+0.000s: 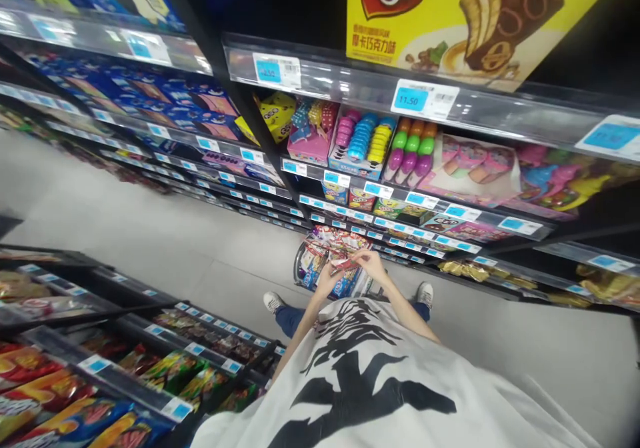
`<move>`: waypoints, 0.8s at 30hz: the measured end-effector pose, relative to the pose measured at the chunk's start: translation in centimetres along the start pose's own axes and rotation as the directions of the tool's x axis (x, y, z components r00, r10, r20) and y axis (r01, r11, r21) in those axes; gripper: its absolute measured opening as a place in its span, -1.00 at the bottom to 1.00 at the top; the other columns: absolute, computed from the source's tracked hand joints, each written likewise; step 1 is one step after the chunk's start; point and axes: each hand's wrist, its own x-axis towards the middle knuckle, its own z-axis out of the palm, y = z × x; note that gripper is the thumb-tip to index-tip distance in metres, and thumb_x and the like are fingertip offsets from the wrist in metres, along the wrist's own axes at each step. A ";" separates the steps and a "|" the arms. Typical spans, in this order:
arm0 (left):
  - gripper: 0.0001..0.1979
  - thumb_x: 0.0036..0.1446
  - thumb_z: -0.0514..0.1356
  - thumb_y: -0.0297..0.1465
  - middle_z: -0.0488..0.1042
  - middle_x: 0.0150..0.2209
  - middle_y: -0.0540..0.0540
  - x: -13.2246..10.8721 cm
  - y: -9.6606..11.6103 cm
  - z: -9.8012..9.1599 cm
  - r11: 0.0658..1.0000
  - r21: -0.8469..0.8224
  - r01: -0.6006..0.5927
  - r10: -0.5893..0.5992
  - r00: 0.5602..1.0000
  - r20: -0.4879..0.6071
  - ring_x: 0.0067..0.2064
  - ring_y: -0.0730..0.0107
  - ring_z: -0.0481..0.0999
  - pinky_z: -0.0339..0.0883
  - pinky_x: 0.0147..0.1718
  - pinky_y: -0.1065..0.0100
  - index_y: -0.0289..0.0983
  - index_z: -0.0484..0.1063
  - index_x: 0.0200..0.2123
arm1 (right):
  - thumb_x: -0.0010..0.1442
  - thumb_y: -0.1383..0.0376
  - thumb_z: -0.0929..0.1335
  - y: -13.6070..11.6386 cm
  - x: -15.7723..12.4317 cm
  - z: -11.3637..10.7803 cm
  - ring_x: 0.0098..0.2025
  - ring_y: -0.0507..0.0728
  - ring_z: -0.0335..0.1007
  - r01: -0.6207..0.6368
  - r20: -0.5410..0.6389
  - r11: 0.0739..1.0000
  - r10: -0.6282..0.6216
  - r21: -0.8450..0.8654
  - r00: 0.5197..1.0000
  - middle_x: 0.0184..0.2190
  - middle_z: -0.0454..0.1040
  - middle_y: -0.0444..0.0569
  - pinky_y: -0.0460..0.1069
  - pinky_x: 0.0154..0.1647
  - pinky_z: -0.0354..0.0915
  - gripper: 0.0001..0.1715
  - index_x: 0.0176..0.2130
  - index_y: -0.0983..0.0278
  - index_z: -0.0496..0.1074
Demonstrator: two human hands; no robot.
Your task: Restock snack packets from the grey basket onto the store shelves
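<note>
In the head view, my left hand (329,280) and my right hand (371,263) meet low in front of my body. Between them is a small red packet (344,263), its far side held by my right fingers and its near side by my left. Directly beneath sits a basket or cart (297,261) with a dark rounded rim, filled with snack packs. Blue packs (311,279) lie on its near side, and red and white packs (333,238) at its far side. What is printed on the small packet is too small to read.
Tall shelves with price tags (421,199) run along the far side, holding colourful candy toys (364,138) and a yellow box (380,28). Lower shelves of bagged snacks (55,395) stand at my left. Grey floor (200,235) lies between, with my shoes (425,293) beside the basket.
</note>
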 end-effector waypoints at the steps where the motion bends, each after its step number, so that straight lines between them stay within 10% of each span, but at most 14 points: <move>1: -0.39 -0.08 0.45 -0.27 0.53 0.07 -0.28 -0.1 0.4 0.2 1.000 -0.006 0.001 0.000 1.000 0.031 0.11 0.06 0.51 0.36 0.11 0.16 -0.31 0.43 0.05 | 0.06 0.16 0.39 -0.1 -0.1 -0.1 -0.16 0.22 0.54 -0.008 -0.051 0.999 0.010 0.036 0.999 -0.29 0.62 0.04 0.08 -0.08 0.43 -0.79 -0.44 0.23 0.56; 9: -0.24 -0.24 0.53 -0.17 0.62 -0.13 -0.22 -3.1 0.7 0.0 0.992 -0.073 0.102 -0.101 0.995 0.015 -0.12 0.12 0.61 0.49 -0.08 0.13 -0.32 0.45 0.06 | 0.04 -0.01 0.40 0.5 -1.5 0.4 -0.17 0.17 0.48 -0.121 -0.396 0.967 0.205 0.226 0.895 -0.16 0.55 0.08 -0.03 -0.27 0.39 -0.57 -0.24 0.25 0.44; 15: -0.35 -0.12 0.43 0.01 0.59 -0.06 -0.24 -4.2 1.2 0.4 0.988 -0.146 0.044 -0.079 0.967 -0.242 -0.05 0.13 0.60 0.49 -0.08 0.19 -0.31 0.49 -0.06 | 0.03 -0.02 0.42 -0.6 -1.1 0.6 -0.35 0.14 0.48 -0.235 -0.230 0.925 0.308 0.297 0.923 -0.20 0.56 0.05 -0.08 -0.54 0.27 -0.45 -0.08 0.26 0.48; 24: -0.45 0.02 0.34 0.01 0.58 -0.08 -0.19 -3.0 5.8 -0.9 0.986 -0.090 -0.143 0.083 0.874 -0.478 -0.07 0.21 0.58 0.46 -0.05 0.24 -0.30 0.50 -0.09 | -0.01 -0.05 0.52 -3.9 -1.3 1.5 -0.22 0.18 0.51 -0.214 0.042 0.934 0.210 0.287 0.977 -0.28 0.61 -0.02 0.01 -0.16 0.40 -0.52 -0.25 0.26 0.58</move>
